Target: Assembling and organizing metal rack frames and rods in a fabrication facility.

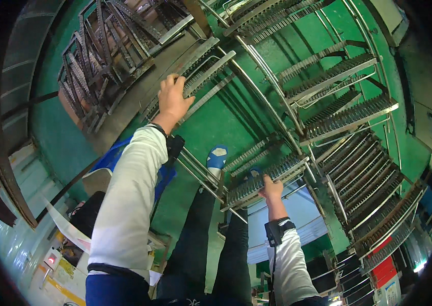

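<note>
Metal rack (264, 183) first, since that's what we've got our hands on: shiny tube frame, toothed bars at the ends, right around the centre of our view and stretching from about 11 o'clock down to 4. Closest to us are our white sleeves (132, 199), coming up from 7 and 5 o'clock, with a small black device (274, 232) strapped at each wrist. Our right hand (273, 188) is at 4 o'clock on the near end, thumb up top; the rest of its fingers are mostly tucked out of sight, but it looks like they're grasping that end of the frame. Below that is green floor (241, 115), with our blue-and-white shoe (217, 157) near the centre and the other one partly hidden by the rack. Our left hand (173, 99) is further out toward 11 o'clock, fingers curled over the far end and grasping it. Beyond that, more racks (351, 122) of the same sort stand at 2 o'clock, a stack of toothed bars (369, 178) sits a bit past 3, and a messy pile of toothed frames (106, 66) is over at 10.
</note>
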A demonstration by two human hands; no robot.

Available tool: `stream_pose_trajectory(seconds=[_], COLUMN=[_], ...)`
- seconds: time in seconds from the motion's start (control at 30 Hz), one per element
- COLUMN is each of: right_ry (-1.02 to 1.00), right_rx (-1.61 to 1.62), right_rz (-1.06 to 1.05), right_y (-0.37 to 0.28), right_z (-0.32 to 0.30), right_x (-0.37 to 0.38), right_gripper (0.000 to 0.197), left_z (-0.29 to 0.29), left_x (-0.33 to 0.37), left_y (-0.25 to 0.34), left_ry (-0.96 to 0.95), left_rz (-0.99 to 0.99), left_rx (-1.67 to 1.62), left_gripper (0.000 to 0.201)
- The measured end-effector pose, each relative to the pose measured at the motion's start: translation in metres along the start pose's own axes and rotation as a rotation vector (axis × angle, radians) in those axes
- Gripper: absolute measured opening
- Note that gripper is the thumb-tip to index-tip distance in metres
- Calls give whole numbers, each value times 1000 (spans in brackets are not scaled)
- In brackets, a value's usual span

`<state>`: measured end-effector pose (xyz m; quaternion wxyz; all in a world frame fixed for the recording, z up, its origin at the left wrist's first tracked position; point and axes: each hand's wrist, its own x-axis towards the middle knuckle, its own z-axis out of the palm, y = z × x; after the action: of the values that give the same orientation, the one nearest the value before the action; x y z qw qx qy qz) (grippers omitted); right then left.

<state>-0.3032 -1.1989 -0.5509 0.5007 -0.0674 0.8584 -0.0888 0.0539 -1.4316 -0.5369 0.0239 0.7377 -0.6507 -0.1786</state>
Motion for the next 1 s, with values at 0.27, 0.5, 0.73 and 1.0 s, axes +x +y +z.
stream_pose_trajectory(seconds=[0.27,0.5,0.73,1.0], right_ry=[-16,-23,-19,6], right_rx=[-2,9,-20,19], right_rz=[-57,28,25,-88], right_y=[16,14,5,9], right_z=[-1,-7,3,4], right_x=[8,17,9,2], right_gripper=[36,36,35,33], left_z=[-3,-16,-1,15], left_x=[19,26,50,59], left_y=[-29,-19,-34,-60], left_ry=[-20,-114,-114,-151], left_rz=[178,64,-42,34], left_rx=[-31,-101,-41,-73], left_gripper=[44,34,55,66])
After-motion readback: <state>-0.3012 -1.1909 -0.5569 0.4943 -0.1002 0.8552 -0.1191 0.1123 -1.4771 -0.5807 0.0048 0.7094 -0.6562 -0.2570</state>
